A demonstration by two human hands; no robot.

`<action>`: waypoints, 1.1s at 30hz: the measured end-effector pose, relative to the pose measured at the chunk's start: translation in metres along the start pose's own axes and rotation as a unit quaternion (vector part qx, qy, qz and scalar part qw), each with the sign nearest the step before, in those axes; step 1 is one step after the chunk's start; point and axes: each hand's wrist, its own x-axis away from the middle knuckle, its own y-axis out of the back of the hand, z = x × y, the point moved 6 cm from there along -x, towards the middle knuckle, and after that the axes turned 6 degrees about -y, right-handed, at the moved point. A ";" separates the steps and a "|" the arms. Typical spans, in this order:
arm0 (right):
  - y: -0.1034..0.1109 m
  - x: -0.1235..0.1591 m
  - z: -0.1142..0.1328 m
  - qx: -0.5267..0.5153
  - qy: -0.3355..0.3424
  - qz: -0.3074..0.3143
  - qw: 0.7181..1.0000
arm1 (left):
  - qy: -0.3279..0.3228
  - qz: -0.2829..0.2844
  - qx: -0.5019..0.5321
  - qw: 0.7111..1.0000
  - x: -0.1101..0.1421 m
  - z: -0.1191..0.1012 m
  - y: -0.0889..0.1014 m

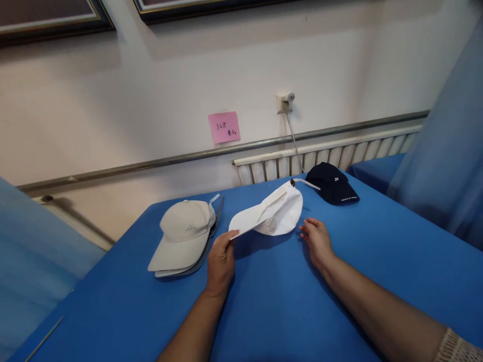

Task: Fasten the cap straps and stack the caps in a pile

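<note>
My left hand [221, 259] pinches the brim of a white cap [273, 213] and holds it tilted above the blue table [287, 301]. The cap's strap trails off to the right. My right hand [317, 239] rests on the cloth just right of the cap, fingers loosely spread and holding nothing. A stack of beige and grey caps [184, 234] lies to the left of my left hand. A dark navy cap [332, 183] sits at the far edge of the table, behind the white one.
A white wall with a pink sticky note [224, 127] and a plugged socket [284, 101] stands behind the table. A radiator [324, 157] runs below it. Blue fabric [449, 141] hangs at the right, more blue at the left.
</note>
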 end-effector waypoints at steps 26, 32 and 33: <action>-0.006 0.010 0.047 0.089 0.173 0.042 0.980 | 0.085 -0.008 0.047 0.995 0.008 0.006 -0.002; 0.000 -0.006 0.013 0.122 0.095 0.061 0.986 | 0.131 -0.082 0.109 0.982 0.002 -0.002 0.019; -0.002 -0.006 0.006 0.127 0.086 0.074 0.985 | 0.137 -0.107 0.117 0.978 -0.003 -0.003 0.029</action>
